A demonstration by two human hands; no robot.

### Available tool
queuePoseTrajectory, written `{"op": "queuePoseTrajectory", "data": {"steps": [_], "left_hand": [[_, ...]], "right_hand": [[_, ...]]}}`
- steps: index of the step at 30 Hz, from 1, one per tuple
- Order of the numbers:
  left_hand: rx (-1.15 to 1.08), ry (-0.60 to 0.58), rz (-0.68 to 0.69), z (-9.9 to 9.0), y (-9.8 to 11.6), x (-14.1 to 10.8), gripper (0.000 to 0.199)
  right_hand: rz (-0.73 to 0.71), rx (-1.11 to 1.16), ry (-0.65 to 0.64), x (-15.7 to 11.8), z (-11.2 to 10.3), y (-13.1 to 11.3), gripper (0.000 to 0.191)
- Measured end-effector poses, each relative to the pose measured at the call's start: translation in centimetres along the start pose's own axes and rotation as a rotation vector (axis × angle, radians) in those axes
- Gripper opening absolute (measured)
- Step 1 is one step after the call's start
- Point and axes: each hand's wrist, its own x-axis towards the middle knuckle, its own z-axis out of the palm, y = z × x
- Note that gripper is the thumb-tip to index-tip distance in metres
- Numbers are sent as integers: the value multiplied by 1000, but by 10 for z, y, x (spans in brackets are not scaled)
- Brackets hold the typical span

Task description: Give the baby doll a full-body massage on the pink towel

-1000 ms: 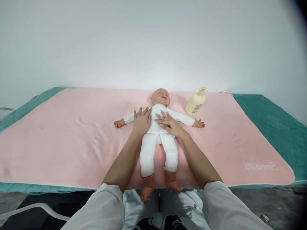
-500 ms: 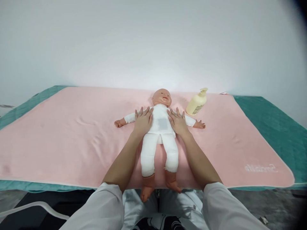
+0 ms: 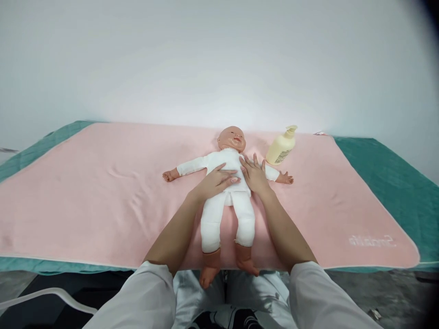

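Note:
A baby doll (image 3: 224,157) with a white cloth body lies face up, its head away from me and its feet over the near edge. Across its belly rests my left hand (image 3: 216,182), fingers stretched out and pointing right. My right hand (image 3: 255,174) lies flat along the doll's side at the right of the chest, fingers extended toward the shoulder. Just beyond that hand stands a pale yellow pump bottle (image 3: 281,146), close to the doll's outstretched arm; neither hand touches it.
Under the doll is a pink mat (image 3: 103,196) with white lettering at its near right corner. It lies over a green cover (image 3: 387,178) that shows at both sides. A pale wall (image 3: 219,59) rises behind. A white curved tube (image 3: 58,292) is at lower left.
My left hand has moved from the doll's left-side shoulder and chest down and inward onto its belly, turning its fingers to the right. My right hand has stayed in place.

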Motion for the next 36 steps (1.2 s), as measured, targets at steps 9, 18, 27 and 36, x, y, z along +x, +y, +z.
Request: {"op": "queuePoseTrajectory", "data": {"steps": [9,18,27,36], "left_hand": [[220,109,-124,5,-19,5,50],[365,272,-350,9,-30,7,55],[350,389,-457,10,-31,6,52],[380,428,-515,8,-35,4,53]], "right_hand": [[-8,17,15,0,1,0,52],[21,28,0,-1,-1,-4,52],[-197,388,-74,-4,-22,-12,53],[-456,672,-350,-13,-23,-33,47]]}}
